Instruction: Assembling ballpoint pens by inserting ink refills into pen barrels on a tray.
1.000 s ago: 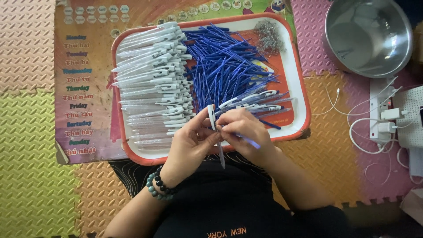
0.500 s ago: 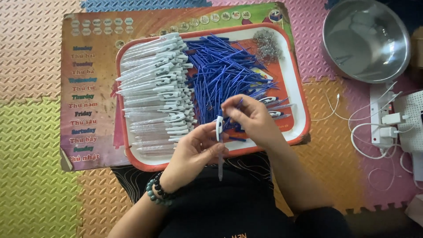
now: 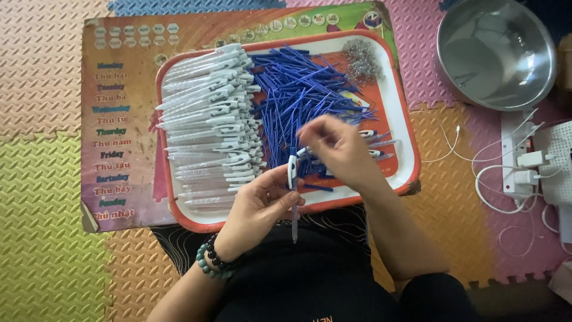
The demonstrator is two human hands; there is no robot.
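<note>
Tray [image 3: 403,107]: red-orange floor, white rim, red edge. White pen barrels [image 3: 205,113] along its left side, blue refills [image 3: 298,95] mid-tray, silver springs [image 3: 360,59] at top-right corner. Held pen [image 3: 292,185]: white with blue clip. Poster [image 3: 116,77]: orange-brown, multicolour lettering. Floor mat [image 3: 42,197]: pink, yellow-green, orange tiles, dotted texture. Bowl [image 3: 497,53]: steel grey.

We found the right hand [image 3: 336,149] motion-blurred, hiding its grip; the round steel bowl [image 3: 494,53] and white perforated box [image 3: 557,164] ran off frame.
</note>
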